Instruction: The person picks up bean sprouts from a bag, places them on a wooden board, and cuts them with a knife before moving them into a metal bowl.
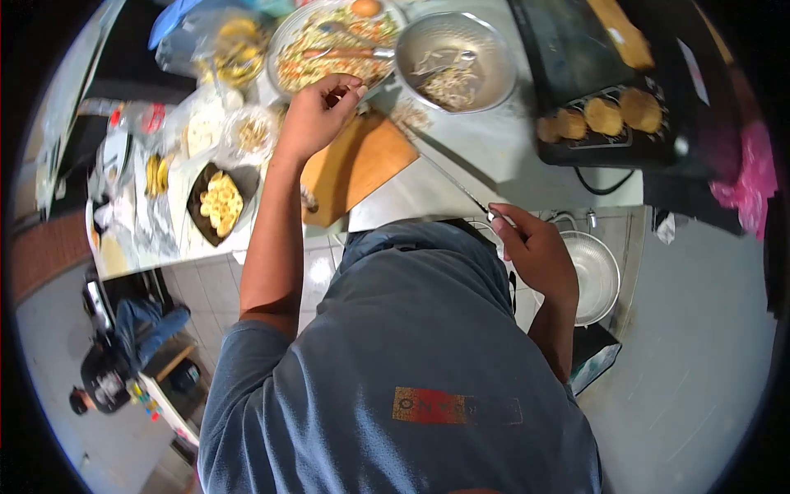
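My left hand (322,115) is raised over the near edge of a large bowl of shredded vegetables (321,70), its fingers pinched on a small pale piece (362,90). A utensil with a wooden handle (346,53) and a whole egg (365,8) rest in that bowl. Beneath my left wrist lies a wooden cutting board (370,165). My right hand (531,247), at the counter's front edge, is closed around the end of a long thin metal tool (448,175), which points up and left toward the board's far corner. A metal bowl (498,70) holding bean sprouts (451,86) stands beyond it.
On the right is a black griddle (551,90) with several browned rounds (603,117). Left stand a dark dish of yellow pieces (220,204), bananas (156,174) and plastic bags (189,49). A white strainer (605,280) sits below the counter; another person (115,379) is at lower left.
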### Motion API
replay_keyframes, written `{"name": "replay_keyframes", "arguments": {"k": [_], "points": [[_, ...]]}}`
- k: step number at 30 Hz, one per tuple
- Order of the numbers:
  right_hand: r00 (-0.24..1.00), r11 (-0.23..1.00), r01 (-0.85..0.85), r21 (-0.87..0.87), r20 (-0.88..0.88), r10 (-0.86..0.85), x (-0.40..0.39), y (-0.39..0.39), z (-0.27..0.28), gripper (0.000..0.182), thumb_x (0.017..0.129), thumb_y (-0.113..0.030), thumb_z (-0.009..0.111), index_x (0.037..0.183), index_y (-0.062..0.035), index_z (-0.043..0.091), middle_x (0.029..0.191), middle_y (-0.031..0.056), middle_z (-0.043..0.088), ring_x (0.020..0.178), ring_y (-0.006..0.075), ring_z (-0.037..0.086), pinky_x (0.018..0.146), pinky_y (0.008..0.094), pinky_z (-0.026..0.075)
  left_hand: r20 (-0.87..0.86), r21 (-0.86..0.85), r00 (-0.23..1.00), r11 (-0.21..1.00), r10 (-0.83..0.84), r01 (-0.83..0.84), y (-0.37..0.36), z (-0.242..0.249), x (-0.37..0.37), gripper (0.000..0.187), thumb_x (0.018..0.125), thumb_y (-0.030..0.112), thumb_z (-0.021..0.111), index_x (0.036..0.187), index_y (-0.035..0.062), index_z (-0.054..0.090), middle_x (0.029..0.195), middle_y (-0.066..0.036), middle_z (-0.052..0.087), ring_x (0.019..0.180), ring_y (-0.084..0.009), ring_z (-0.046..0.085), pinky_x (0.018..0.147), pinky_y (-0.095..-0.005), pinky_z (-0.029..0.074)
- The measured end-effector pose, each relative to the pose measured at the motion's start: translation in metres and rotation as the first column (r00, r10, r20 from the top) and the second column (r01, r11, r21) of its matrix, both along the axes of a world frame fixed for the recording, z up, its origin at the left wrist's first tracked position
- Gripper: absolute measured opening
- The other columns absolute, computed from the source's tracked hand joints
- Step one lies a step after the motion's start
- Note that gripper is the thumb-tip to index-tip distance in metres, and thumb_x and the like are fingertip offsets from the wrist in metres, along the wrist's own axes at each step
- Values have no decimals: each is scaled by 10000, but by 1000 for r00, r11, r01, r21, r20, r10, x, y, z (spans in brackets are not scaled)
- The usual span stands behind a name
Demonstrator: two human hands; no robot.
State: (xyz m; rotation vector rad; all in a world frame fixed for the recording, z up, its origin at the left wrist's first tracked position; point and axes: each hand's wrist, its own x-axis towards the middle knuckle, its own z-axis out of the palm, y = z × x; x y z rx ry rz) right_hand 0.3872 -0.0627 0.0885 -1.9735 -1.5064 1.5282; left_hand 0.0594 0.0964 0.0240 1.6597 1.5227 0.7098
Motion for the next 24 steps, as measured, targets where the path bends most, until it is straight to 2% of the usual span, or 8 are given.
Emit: {"name": "replay_keyframes", "arguments": {"k": [4,6,7,8,11,15,23,24], "points": [[988,982,-141,123,77,132,-16,21,-13,372,973,-340,626,1223,-71,687,782,191,709,703,303,694,697,363,512,8,-75,996,993,89,-88,-49,-10,-47,242,987,205,686,1108,-4,690,890,-10,693,784,-62,596,722,-252,501],[978,976,-199,89,74,193,-24,33,-14,379,966,-339,630,1231,-73,683,779,214,694,713,319,702,696,376,513,-117,-54,986,991,114,-121,-76,-9,-62,229,958,213,703,1063,9,700,811,-65,703,668,-103,597,663,-275,503],[973,970,-226,90,75,220,-28,40,-12,379,966,-339,630,1231,-73,683,779,214,694,713,319,702,696,376,513,-152,-108,978,981,143,-161,-87,-2,-66,209,933,175,708,1060,10,702,853,-93,717,707,-169,649,703,-319,526],[961,961,-269,70,90,263,-32,46,-9,383,962,-339,634,1231,-71,682,788,223,692,721,323,706,699,380,516,-150,-108,974,976,170,-187,-98,-3,-71,209,933,175,708,1060,10,702,853,-93,717,707,-169,649,703,-319,526],[932,930,-358,81,102,349,-42,60,-7,390,956,-342,639,1231,-68,680,795,232,689,723,329,708,701,388,518,-394,-87,916,988,81,-125,-124,-13,-93,197,847,127,730,1031,58,742,938,-98,701,779,-234,654,716,-352,524],[909,894,-416,164,80,408,-49,72,-11,395,954,-336,641,1235,-61,676,788,234,681,720,328,701,701,390,516,-282,-166,956,977,85,-136,-140,-23,-95,169,822,100,742,988,69,744,950,-97,692,846,-237,666,766,-350,525],[898,898,-434,68,117,425,-52,91,-4,384,961,-300,639,1255,-54,668,813,224,687,703,295,674,694,376,509,-295,-163,941,962,164,-219,-146,-26,-90,116,797,88,770,909,80,743,949,-95,689,882,-268,697,794,-373,542],[905,903,-422,79,95,414,-51,92,-4,385,962,-300,640,1255,-52,667,813,217,690,694,281,671,691,374,507,-270,-151,946,963,178,-224,-146,-24,-91,116,820,92,769,929,69,738,923,-83,691,822,-231,664,767,-350,528]]}}
